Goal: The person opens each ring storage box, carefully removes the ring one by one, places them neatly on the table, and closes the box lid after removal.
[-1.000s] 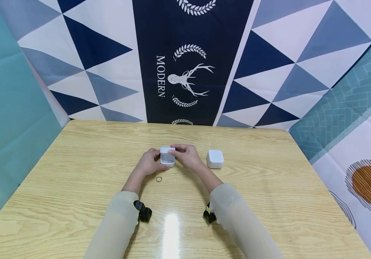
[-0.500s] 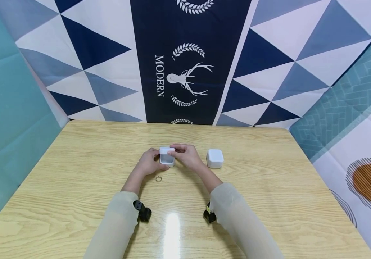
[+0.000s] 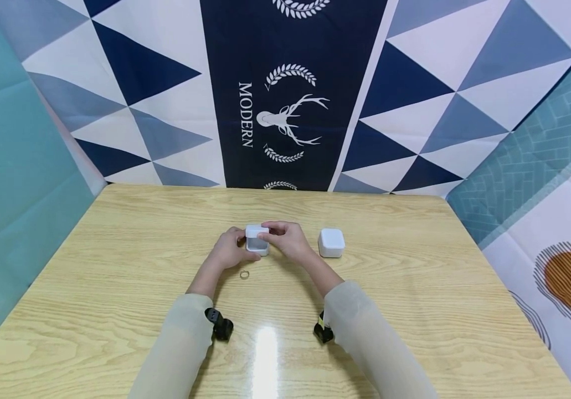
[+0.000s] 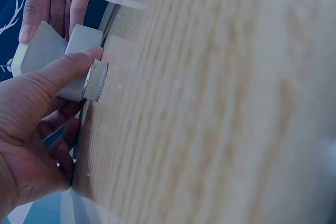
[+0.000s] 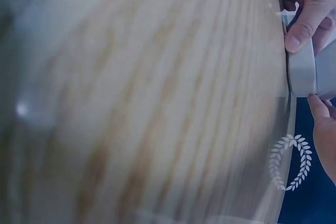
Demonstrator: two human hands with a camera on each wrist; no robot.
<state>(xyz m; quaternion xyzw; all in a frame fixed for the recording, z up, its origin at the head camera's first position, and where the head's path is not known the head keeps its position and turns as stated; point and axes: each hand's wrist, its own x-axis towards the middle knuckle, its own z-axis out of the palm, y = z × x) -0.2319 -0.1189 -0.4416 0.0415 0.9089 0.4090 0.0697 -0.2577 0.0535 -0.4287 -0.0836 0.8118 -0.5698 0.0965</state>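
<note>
A small white ring box (image 3: 256,231) stands near the table's middle, its lid raised and its hollow facing the person. My left hand (image 3: 229,249) grips the base, thumb along the front in the left wrist view. My right hand (image 3: 289,241) pinches the lid at its right side, thumb in front; the fingers behind are partly hidden. A gold-coloured ring (image 3: 244,278) lies on the table just in front of the box; up close, in the left wrist view, the ring (image 4: 96,81) shows beside the left thumb tip. The right wrist view catches only part of the box (image 5: 302,74).
A second white box (image 3: 332,244), closed, sits to the right of my right hand. Both are on a wood-grain table (image 3: 116,266). Patterned cloth (image 3: 305,111) hangs behind the far edge, and more fabric borders the sides. Black wrist cameras (image 3: 222,328) sit at both cuffs.
The hands, the ring box and the ring keep their places. Only the head view has shifted very slightly.
</note>
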